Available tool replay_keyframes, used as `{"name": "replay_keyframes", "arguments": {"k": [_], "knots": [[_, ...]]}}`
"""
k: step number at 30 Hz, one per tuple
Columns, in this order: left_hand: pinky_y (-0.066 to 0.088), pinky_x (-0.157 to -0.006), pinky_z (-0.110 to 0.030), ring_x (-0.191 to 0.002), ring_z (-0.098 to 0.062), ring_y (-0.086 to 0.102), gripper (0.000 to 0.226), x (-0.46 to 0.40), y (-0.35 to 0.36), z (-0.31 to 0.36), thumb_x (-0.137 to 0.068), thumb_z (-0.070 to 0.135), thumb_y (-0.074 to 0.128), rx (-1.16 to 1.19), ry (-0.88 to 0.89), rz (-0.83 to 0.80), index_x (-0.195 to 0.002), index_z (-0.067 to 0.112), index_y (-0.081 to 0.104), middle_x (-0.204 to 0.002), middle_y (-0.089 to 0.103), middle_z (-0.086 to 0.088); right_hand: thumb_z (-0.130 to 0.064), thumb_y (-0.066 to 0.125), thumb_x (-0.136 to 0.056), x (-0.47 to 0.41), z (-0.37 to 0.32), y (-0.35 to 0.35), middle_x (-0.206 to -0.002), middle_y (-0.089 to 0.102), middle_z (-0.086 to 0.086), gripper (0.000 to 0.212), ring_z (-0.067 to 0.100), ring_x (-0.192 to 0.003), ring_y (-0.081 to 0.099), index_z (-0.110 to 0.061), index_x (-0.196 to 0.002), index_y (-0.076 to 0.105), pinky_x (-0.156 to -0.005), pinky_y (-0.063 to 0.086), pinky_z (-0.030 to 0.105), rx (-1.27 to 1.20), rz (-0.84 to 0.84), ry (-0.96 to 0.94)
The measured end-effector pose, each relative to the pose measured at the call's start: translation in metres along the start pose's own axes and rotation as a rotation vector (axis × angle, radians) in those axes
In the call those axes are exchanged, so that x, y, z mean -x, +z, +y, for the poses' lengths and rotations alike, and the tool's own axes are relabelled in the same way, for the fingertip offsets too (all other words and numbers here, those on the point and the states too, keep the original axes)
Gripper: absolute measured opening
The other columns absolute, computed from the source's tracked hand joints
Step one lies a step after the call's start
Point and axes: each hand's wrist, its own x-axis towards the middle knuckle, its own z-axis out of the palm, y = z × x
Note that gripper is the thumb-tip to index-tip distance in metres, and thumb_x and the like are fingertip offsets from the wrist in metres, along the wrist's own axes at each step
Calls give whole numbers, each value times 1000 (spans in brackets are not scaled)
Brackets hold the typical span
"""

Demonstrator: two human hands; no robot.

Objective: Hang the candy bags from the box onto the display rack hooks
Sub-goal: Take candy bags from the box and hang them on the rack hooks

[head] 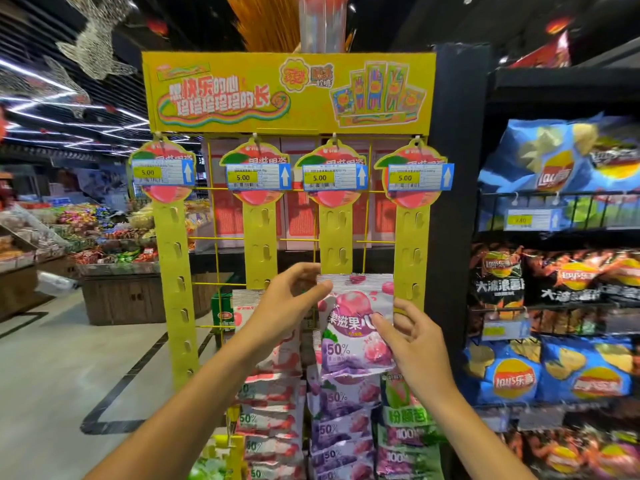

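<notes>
1. Holding one purple candy bag at centre frame, both hands raise it against the third of four yellow hanging strips; its top edge sits just below that strip's lowest visible hook slots.
2. Left hand: fingers pinch the bag's upper left corner.
3. Right hand: thumb and fingers grip the bag's right edge.
4. Four price tags, each reading 5.00, cross the upper middle of the frame, one per strip.
5. One yellow header board tops the display rack.
6. Hung bags fill the lower centre in three columns.
7. Chip bags occupy shelves at right.
</notes>
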Motion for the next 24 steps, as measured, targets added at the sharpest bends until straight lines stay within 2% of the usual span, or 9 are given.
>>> {"name": "replay_keyframes", "arguments": {"k": [4, 7, 9, 11, 12, 14, 17, 21, 24], "knots": [[52, -78, -21, -92, -1, 68, 33, -2, 0, -1, -95, 32, 64, 14, -5, -21, -128, 29, 57, -110, 67, 7, -18, 69, -94, -8, -5, 4, -97, 78, 2, 24, 25, -89, 76, -22, -117, 65, -80, 61, 52, -22, -21, 8], [52, -73, -21, -81, -5, 66, 27, -3, 2, -3, -99, 25, 60, 44, 12, -47, -125, 26, 56, -85, 67, 6, -15, 67, -95, -13, -7, 5, -95, 79, 4, 21, 22, -87, 76, -19, -116, 65, -75, 61, 45, -19, -40, 20], [54, -71, -25, -78, -15, 65, 25, -5, 1, -5, -99, 18, 60, 37, 33, -32, -124, 24, 56, -78, 63, -3, -14, 67, -95, -15, -6, 5, -94, 79, 4, 21, 21, -87, 77, -18, -116, 64, -76, 61, 44, -13, -51, 40], [57, -74, -34, -82, -27, 66, 29, -6, -1, -8, -98, 13, 62, 14, 54, -38, -124, 24, 57, -86, 64, -17, -14, 66, -96, -14, -1, 5, -95, 79, 5, 21, 22, -88, 76, -18, -116, 64, -79, 62, 47, 3, -71, 60], [57, -74, -32, -85, -25, 69, 33, -6, -3, -10, -96, 9, 63, 7, 61, -45, -125, 24, 58, -90, 66, -15, -13, 66, -96, -13, 1, 5, -96, 79, 7, 21, 24, -89, 76, -19, -116, 64, -80, 61, 49, 5, -81, 66], [54, -75, -22, -85, -8, 70, 41, -6, -5, -14, -94, 0, 64, 4, 77, -66, -124, 27, 58, -92, 70, 3, -12, 65, -96, -11, 6, 5, -97, 78, 10, 20, 26, -91, 76, -19, -115, 64, -80, 62, 48, 14, -94, 75], [51, -78, -12, -100, 10, 64, 51, -3, -9, -16, -92, -7, 62, -22, 101, -107, -126, 31, 55, -100, 71, 24, -11, 64, -96, -6, 10, 7, -97, 79, 4, 19, 23, -91, 76, -19, -114, 62, -79, 63, 42, 10, -106, 88], [52, -81, -12, -111, 13, 59, 53, -2, -13, -18, -93, -9, 60, -38, 156, -139, -133, 25, 52, -116, 65, 19, -17, 65, -96, 1, 12, 15, -95, 79, 0, 24, 20, -87, 76, -30, -114, 57, -81, 61, 49, 50, -82, 96], [54, -80, -14, -107, 11, 62, 50, -5, -15, -21, -93, -9, 60, 3, 157, -152, -130, 24, 54, -114, 66, 17, -19, 65, -96, 4, 9, 18, -97, 78, 2, 26, 21, -89, 76, -29, -118, 55, -83, 60, 53, 52, -59, 107]]}}
